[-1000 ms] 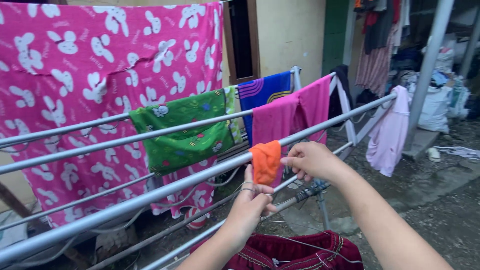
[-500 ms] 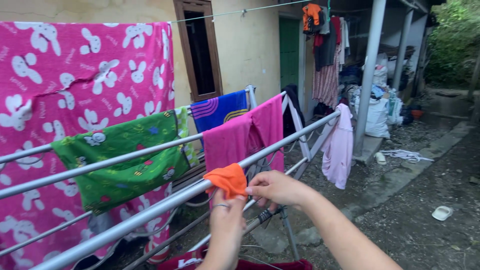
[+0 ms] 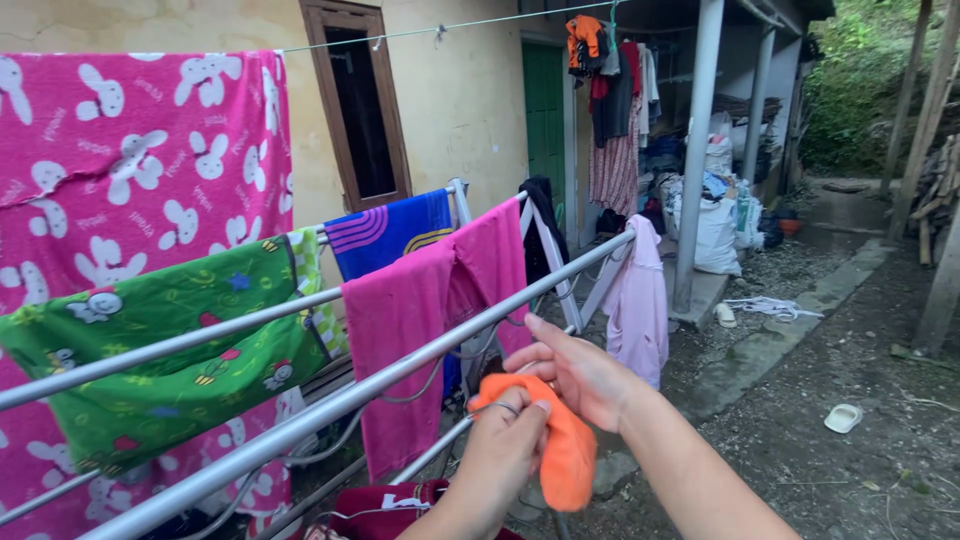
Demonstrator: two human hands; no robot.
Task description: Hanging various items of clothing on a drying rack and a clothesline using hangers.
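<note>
In the head view, your left hand (image 3: 505, 450) sat at about 6 o'clock, fingers curled and pinching the top edge of the orange cloth (image 3: 560, 445). The cloth hung down from that pinch, trailing toward 5 o'clock of the hand. Your right hand (image 3: 580, 375) lay just at 1 o'clock of the left one, touching the cloth's upper edge, its fingers partly stretched toward 9 o'clock and its thumb pressed on the fabric. Both hands held the cloth just beside the near rail of the metal drying rack (image 3: 330, 405), on its 4 o'clock side. At 10 o'clock of your hands a magenta towel (image 3: 410, 330) draped over the rack, with a green printed cloth (image 3: 170, 360) farther toward 9 o'clock. A dark red garment (image 3: 385, 505) lay below, near 7 o'clock.
</note>
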